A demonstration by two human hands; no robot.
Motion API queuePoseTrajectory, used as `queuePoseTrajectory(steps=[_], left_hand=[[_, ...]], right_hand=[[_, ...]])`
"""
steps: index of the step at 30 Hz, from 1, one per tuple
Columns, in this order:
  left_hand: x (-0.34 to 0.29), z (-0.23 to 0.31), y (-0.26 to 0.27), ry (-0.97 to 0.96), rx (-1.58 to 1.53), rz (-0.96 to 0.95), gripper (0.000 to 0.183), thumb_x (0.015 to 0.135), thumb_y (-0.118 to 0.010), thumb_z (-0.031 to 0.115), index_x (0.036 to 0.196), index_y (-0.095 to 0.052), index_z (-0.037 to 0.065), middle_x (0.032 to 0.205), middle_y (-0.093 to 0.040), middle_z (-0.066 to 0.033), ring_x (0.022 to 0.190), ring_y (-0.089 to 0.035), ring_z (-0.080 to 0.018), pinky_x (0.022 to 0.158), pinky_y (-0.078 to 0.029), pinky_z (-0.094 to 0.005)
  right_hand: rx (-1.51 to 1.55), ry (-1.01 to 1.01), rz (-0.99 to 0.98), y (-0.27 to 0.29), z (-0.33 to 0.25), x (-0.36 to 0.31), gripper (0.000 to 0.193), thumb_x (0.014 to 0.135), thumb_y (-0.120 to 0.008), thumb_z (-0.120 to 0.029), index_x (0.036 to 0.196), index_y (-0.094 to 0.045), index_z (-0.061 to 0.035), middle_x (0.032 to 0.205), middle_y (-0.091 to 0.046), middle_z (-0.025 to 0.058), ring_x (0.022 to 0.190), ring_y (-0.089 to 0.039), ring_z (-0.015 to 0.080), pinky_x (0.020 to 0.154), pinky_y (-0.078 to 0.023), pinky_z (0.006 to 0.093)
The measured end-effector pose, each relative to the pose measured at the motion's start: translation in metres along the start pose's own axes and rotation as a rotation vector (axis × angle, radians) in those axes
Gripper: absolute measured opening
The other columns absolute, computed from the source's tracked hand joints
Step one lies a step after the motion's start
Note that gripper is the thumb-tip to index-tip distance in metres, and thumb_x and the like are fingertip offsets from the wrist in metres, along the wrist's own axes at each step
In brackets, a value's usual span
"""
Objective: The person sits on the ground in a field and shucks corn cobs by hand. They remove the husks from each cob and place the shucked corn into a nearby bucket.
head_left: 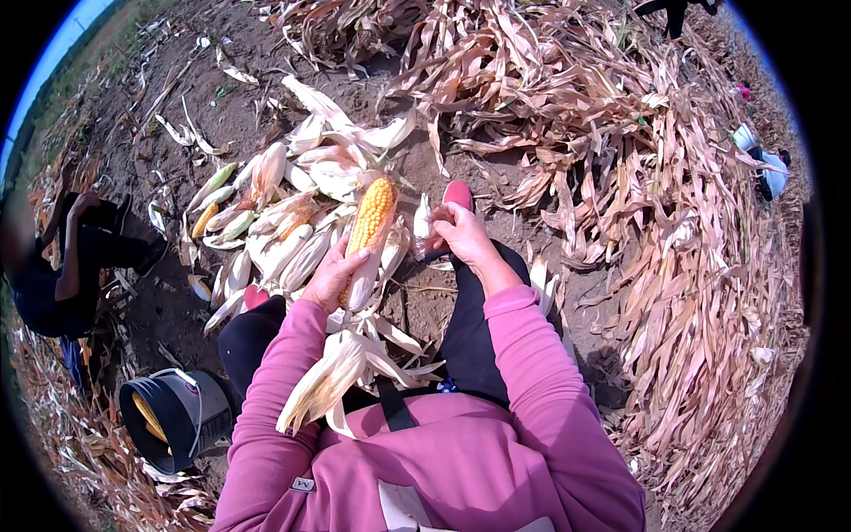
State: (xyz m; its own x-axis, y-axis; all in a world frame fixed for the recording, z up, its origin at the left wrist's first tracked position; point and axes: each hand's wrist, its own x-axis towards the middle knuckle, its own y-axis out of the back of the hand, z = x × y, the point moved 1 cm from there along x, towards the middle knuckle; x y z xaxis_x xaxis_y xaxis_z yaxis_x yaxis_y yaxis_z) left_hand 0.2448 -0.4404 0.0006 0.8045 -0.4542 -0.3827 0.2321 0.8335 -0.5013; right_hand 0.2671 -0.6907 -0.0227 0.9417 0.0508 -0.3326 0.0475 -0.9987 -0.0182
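Observation:
My left hand [333,273] is wrapped round the lower part of an ear of corn [373,211], which stands tilted with its tip pointing away from me. Bare yellow kernels show along its upper part, while pale husk still covers its base. To the right of the ear, the bent fingers of my right hand [463,235] are closed at a strip of pale corn husk [423,222]; the fingertips are partly hidden. Peeled husk leaves [332,377] hang over my lap below the left hand. Beyond the ear lies a heap of ears in their husks [292,239].
A dark bucket [191,412] lies tipped at the lower left with yellow corn inside. Dry stalks and leaves [656,239] are piled across the far side and right. Another person [75,253] sits at the left. Brown soil [195,102] shows beyond the heap.

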Motion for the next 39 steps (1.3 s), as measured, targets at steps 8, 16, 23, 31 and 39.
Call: queuePoseTrajectory(steps=[8, 16, 23, 31, 39], left_hand=[[0.005, 0.004, 0.017, -0.199, -0.03, 0.198, 0.046, 0.095, -0.047, 0.034, 0.131, -0.042, 0.005, 0.114, -0.055, -0.0057, 0.095, -0.056, -0.0132, 0.081, -0.047, -0.0279], [-0.009, 0.011, -0.016, -0.201, 0.311, 0.156, 0.048, 0.097, -0.045, 0.032, 0.132, -0.04, -0.001, 0.123, -0.051, -0.0064, 0.11, -0.048, -0.0121, 0.095, -0.036, -0.0254], [-0.003, -0.007, -0.022, -0.1, 0.245, -0.017, 0.049, 0.098, -0.04, 0.035, 0.13, -0.044, -0.002, 0.124, -0.052, -0.0084, 0.111, -0.05, -0.014, 0.097, -0.037, -0.0263], [-0.028, 0.012, -0.045, -0.099, 0.083, -0.099, 0.042, 0.099, -0.038, 0.031, 0.127, -0.046, 0.0, 0.12, -0.056, -0.0086, 0.106, -0.054, -0.0141, 0.093, -0.042, -0.028], [-0.024, -0.003, -0.02, 0.231, -0.117, -0.182, 0.036, 0.096, -0.04, 0.03, 0.116, -0.056, 0.004, 0.101, -0.065, -0.0093, 0.081, -0.064, -0.0171, 0.072, -0.052, -0.03]], right_hand=[[-1.273, -0.091, -1.006, -0.049, 0.046, -0.035, 0.047, 0.076, -0.064, -0.022, 0.118, -0.056, -0.0046, 0.106, -0.061, 0.0232, 0.099, -0.059, 0.0378, 0.087, -0.046, 0.0433], [0.224, 0.099, -0.276, -0.03, -0.018, -0.013, 0.07, 0.088, -0.05, -0.058, 0.131, -0.041, -0.0031, 0.111, -0.055, 0.0035, 0.102, -0.056, 0.0125, 0.081, -0.046, 0.0268], [0.369, 0.2, -0.224, -0.041, -0.031, -0.037, 0.058, 0.091, -0.053, -0.046, 0.128, -0.048, -0.0018, 0.119, -0.054, 0.0016, 0.108, -0.046, 0.0098, 0.097, -0.033, 0.025], [0.426, 0.302, -0.083, -0.064, -0.039, -0.062, 0.049, 0.097, -0.044, -0.041, 0.127, -0.05, -0.0022, 0.118, -0.055, 0.0014, 0.109, -0.047, 0.0102, 0.098, -0.033, 0.0258], [0.789, 0.152, -0.391, -0.089, -0.062, -0.07, 0.053, 0.09, -0.051, -0.049, 0.123, -0.047, -0.0066, 0.11, -0.059, 0.0093, 0.103, -0.057, 0.0221, 0.095, -0.044, 0.0374]])
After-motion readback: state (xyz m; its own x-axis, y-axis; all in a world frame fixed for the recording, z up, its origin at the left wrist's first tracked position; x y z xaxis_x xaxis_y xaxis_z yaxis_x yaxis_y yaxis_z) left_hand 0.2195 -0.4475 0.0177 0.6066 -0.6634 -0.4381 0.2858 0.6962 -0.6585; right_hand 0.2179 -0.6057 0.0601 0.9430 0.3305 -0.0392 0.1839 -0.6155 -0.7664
